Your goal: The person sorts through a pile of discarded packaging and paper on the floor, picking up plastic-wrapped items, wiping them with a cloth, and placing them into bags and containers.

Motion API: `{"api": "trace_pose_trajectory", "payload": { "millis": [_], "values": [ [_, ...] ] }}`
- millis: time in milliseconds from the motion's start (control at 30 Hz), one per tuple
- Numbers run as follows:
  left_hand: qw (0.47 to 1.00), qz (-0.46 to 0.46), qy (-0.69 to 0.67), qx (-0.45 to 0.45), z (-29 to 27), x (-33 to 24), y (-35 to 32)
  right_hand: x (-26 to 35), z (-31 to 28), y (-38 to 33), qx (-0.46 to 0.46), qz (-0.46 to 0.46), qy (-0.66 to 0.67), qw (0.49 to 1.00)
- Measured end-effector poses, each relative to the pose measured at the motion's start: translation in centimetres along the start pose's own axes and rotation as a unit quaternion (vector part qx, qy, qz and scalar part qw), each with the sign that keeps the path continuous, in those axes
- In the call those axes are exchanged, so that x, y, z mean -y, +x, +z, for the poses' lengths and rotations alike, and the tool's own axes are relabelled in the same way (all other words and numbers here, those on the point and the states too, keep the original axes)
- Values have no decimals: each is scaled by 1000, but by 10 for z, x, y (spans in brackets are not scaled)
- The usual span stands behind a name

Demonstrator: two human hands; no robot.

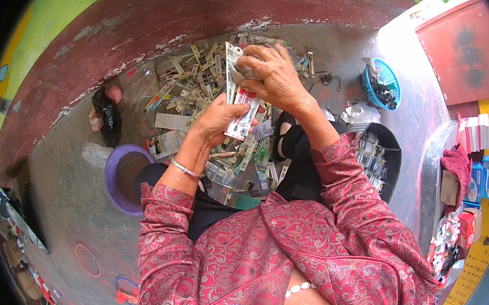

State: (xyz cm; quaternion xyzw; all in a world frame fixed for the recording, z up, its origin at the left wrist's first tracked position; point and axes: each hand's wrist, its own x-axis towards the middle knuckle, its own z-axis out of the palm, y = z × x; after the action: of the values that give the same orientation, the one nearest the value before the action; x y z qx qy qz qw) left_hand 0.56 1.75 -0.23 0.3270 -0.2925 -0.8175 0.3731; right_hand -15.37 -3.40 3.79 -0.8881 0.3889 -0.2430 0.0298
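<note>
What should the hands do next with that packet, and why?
Probably pull it open: the left hand grips the packet low down, the right hand pinches its torn-looking top, and many loose packets already lie on the floor.

Packet [242, 112]: glossy printed card and clear plastic, held in both hands. Bangle [185, 169]: polished metal. Sleeves [158, 219]: patterned red woven cloth, slight sheen. Bowl [119, 179]: smooth purple plastic. Basket [389, 75]: blue plastic mesh. Floor [72, 198]: rough matt concrete. Wall [184, 11]: flaking red paint.
</note>
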Motion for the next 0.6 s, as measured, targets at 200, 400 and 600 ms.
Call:
{"api": "trace_pose_trajectory", "payload": {
  "millis": [200,400,600],
  "values": [
    [999,19,39,21,7,0,-2,-15,14,10,-79,43,-5,996],
    [997,29,-70,26,0,-8,-6,-70,-29,22,-324,250,109,906],
    [996,26,-79,11,-4,2,6,-37,2,4,-75,168,374,909]
  ]
}}
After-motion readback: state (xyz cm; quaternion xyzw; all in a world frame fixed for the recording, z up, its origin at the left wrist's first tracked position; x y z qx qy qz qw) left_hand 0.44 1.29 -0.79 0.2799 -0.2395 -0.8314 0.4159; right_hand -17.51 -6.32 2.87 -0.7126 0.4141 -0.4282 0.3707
